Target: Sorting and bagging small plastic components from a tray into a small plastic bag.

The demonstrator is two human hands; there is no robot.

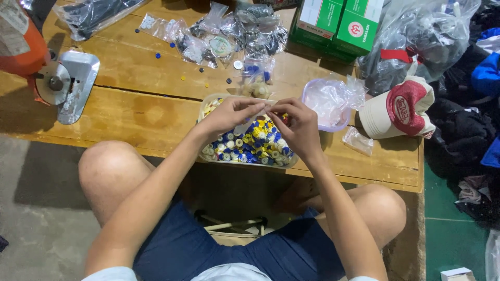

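Note:
My left hand and my right hand meet above a clear tray heaped with blue, yellow and white buttons. Both hands pinch a small clear plastic bag between their fingertips, and the bag hangs down over the buttons. The tray sits at the near edge of a wooden table. My bare knees and blue shorts show below the table's edge.
A lilac bowl lined with a plastic bag stands right of the tray. A red and cream cap lies further right. Several small bags of buttons, green boxes and an orange cutting machine crowd the table's back and left.

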